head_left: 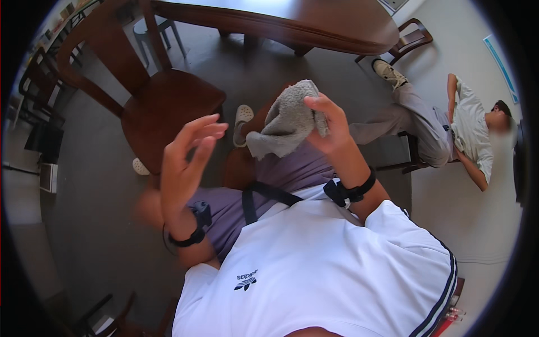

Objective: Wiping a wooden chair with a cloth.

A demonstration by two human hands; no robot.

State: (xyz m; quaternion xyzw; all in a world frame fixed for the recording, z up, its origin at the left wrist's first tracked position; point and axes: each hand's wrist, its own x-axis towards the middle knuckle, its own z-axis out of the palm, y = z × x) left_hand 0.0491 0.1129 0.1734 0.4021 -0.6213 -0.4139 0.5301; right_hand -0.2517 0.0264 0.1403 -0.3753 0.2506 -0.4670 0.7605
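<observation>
A grey terry cloth (285, 121) hangs bunched from my right hand (331, 123), its thumb and fingers pinching the right end. The cloth's free end droops to the left above my lap. My left hand (191, 154) is raised to the left of the cloth and apart from it, fingers stretched and the palm facing inward. Nothing lies in that hand. Each of my wrists wears a black strap with a small device on it.
A brown wooden chair (163, 112) stands ahead on the left, close to my left hand. Beyond is a dark wooden table (292, 25) with a grey stool (158, 33) near it. At the right, another person (469, 126) sits with one leg stretched toward the table.
</observation>
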